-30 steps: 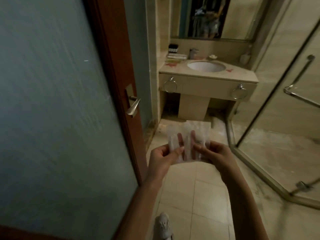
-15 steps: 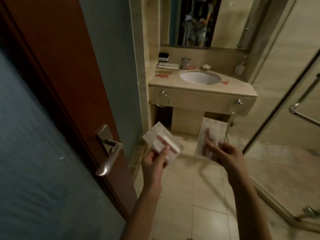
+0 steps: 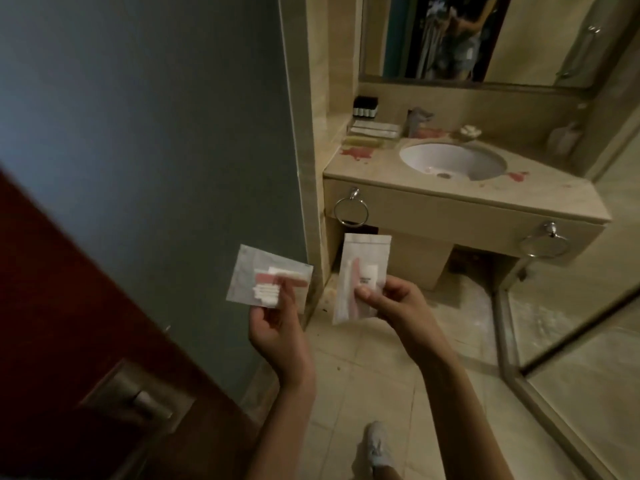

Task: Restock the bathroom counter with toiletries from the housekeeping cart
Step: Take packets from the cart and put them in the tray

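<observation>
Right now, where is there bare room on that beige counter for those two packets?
Widest bare patch: right of the white oval basin, up to the beige stone counter's right end. A narrower strip runs between basin and the counter's front left corner. The back left corner is crowded with small black bottles and flat white packets.

The person is showing two bare forearms, uncovered from the wrists down to the lower edge of the view. The left hand and the right hand are bare too, and the fingers are looking slender. One foot is wearing a pale grey, soft-looking sneaker with a rounded toe. In the wall mirror, a blurred reflection is showing loose grey clothing; finer detail cannot be told.
</observation>
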### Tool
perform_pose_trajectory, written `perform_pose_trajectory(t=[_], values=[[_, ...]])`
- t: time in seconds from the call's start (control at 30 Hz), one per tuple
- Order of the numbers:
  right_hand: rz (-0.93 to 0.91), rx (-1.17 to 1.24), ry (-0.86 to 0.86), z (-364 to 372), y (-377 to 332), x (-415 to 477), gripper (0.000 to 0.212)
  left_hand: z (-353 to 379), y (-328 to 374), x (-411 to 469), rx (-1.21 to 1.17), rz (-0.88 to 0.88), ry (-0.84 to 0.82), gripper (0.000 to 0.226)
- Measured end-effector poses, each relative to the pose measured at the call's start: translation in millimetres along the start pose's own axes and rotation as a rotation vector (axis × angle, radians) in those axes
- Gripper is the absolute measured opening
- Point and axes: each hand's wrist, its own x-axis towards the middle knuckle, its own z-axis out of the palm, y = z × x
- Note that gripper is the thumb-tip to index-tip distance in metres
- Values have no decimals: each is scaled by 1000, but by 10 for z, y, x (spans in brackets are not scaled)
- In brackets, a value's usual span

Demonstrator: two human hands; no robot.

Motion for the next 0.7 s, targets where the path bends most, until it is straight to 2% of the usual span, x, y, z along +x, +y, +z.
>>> perform_pose_trajectory(t=[0.07,0.17,0.3,0.5,0.7], values=[[16,-13,-32,-258,-120,325,26,416,-125,46,10,-32,-55,37],[67,-74,-34,-719,-271,762,25,1010,-395,98,53,-168,-192,24],[82,-90,144,-1386,-403,1232,17,1748,-756,72,161,-277,-370,9],[72,-115,341,-2121,-445,1620,12,2517,-1013,-4,193,-376,-547,12],[83,-85,400,-2498,-498,1999,11,3052,-1237,161,236,-374,-628,12]])
